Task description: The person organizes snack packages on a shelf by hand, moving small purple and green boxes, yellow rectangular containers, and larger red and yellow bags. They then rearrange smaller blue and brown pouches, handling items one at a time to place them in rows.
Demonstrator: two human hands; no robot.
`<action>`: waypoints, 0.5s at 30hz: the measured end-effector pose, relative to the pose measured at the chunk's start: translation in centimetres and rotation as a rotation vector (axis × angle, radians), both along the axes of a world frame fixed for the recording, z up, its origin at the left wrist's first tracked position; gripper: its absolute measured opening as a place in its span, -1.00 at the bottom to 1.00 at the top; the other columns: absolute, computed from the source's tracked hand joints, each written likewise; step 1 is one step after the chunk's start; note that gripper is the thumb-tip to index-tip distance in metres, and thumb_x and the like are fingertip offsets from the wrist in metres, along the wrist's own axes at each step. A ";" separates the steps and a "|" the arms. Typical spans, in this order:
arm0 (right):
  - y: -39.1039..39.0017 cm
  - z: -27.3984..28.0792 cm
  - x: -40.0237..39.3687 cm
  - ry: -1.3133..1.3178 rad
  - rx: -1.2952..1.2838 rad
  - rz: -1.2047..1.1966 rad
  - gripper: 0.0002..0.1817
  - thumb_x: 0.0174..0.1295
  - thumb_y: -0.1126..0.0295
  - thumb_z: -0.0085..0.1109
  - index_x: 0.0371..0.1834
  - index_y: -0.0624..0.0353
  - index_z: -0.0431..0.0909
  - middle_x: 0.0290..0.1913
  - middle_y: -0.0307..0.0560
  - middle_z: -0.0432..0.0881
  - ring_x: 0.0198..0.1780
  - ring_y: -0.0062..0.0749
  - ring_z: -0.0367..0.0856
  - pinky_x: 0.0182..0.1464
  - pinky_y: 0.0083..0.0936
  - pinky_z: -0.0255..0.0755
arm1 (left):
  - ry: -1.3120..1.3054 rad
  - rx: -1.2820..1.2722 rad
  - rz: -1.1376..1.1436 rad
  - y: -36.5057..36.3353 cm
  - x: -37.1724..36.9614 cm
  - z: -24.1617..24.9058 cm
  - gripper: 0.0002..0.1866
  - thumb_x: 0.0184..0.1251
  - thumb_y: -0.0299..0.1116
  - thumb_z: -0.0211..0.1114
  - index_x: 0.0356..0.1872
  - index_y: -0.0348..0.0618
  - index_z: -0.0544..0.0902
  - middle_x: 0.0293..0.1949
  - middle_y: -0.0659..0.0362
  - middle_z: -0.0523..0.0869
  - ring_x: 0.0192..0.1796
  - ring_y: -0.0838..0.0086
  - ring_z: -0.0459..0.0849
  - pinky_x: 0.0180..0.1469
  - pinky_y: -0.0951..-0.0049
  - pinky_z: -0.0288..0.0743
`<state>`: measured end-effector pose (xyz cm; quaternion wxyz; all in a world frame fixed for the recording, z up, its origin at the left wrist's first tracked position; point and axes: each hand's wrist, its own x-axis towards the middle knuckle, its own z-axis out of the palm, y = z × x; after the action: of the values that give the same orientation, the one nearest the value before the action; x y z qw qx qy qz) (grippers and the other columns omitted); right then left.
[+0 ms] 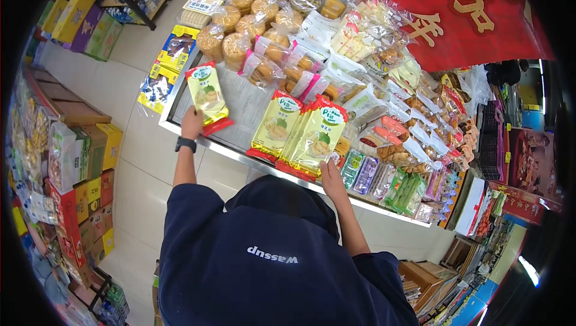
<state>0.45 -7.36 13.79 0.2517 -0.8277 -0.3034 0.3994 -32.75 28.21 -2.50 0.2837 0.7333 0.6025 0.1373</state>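
My left hand (pixel 192 123), with a dark watch on its wrist, grips a yellow-green packet of pia cakes (pixel 208 95) by its lower left edge. That packet has red ends and is over the bare left part of the display table (pixel 237 125). At the table's front edge, my right hand (pixel 331 178) is closed at the lower right corner of another such packet (pixel 317 140). This one lies on a row of like packets, overlapping them. Left of it in the row is a similar packet (pixel 277 125). My right fingertips are partly hidden.
Round biscuit packs (pixel 249 26) stand in rows at the back left. Bagged breads (pixel 390 128) fill the right side, beside small green packs (pixel 403 194). Blue-yellow packs (pixel 162 80) hang at the left edge. Stacked cartons (pixel 90 200) stand across the aisle. A red banner (pixel 468 20) hangs behind.
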 end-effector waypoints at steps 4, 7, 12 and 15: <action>-0.3 -0.3 -0.1 -0.015 0.034 -0.011 -0.58 0.61 0.18 -0.16 0.15 0.37 0.43 -0.02 0.33 0.64 0.04 0.12 0.61 0.14 -0.26 0.41 | 0.037 0.006 -0.029 1.7 -2.3 1.8 -0.74 0.48 -0.20 0.09 -0.14 -0.20 0.54 -0.22 -0.25 0.70 -0.10 -0.29 0.63 -0.07 -0.16 0.49; -0.1 -0.3 -0.2 -0.018 0.010 -0.010 -0.58 0.61 0.17 -0.16 0.14 0.37 0.43 -0.03 0.33 0.64 0.04 0.14 0.61 0.14 -0.25 0.42 | 0.059 0.071 -0.024 4.0 -2.2 1.2 -0.76 0.50 -0.20 0.08 -0.09 -0.16 0.55 -0.21 -0.22 0.72 -0.10 -0.27 0.65 -0.07 -0.15 0.52; -0.2 -0.1 -0.3 -0.020 0.044 -0.014 -0.58 0.61 0.16 -0.16 0.14 0.36 0.44 -0.03 0.32 0.64 0.03 0.13 0.61 0.14 -0.24 0.42 | 0.118 0.153 0.092 6.9 -1.7 0.6 -0.73 0.46 -0.21 0.18 0.03 -0.12 0.58 -0.09 -0.22 0.72 -0.01 -0.16 0.68 -0.01 -0.02 0.56; 0.1 -0.2 -0.6 -0.043 0.050 -0.039 -0.58 0.60 0.15 -0.16 0.12 0.36 0.44 -0.06 0.34 0.64 0.02 0.16 0.62 0.12 -0.22 0.43 | 0.193 0.355 0.047 3.7 1.9 5.7 -0.42 0.27 -0.11 0.41 0.23 -0.18 0.49 0.22 -0.24 0.55 0.29 -0.09 0.51 0.22 0.02 0.47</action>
<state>-0.20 -7.29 13.57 0.2734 -0.8354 -0.3021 0.3689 -30.82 31.94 3.22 0.0875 0.7671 0.6103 0.1772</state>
